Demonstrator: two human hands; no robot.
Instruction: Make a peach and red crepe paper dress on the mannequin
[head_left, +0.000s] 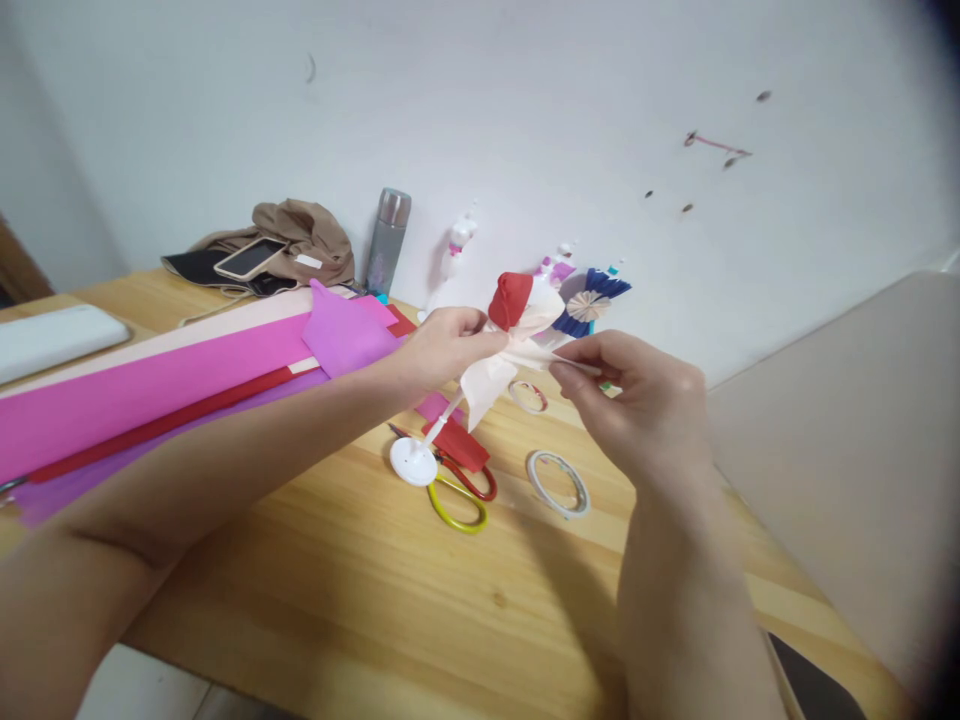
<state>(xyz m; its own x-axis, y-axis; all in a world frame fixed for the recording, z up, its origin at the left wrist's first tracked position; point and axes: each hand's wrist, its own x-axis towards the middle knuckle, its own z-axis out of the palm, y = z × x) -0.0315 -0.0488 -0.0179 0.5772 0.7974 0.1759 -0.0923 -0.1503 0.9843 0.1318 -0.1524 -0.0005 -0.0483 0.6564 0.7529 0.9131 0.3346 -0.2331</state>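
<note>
My left hand (448,350) is closed on a small figure dressed in pale pink crepe paper (487,382), with a bulging red paper piece (512,300) at its upper end. The figure tilts on a white plastic stand with a round base (413,461), held above the table. Between thumb and fingers, my right hand (634,395) pinches the pale paper's right edge and draws it out to the side. My fingers hide part of the figure's body. Below the base lie scissors with one red and one yellow handle (459,505), partly covered by a red paper scrap (461,445).
Pink, red and purple paper sheets (172,385) spread across the left. Tape rolls (559,484) lie near my right hand. Along the wall stand a grey bottle (388,240), a blue paper-dressed figure (592,303) and other white figures (456,245). A phone (251,258) rests on brown cloth (307,235).
</note>
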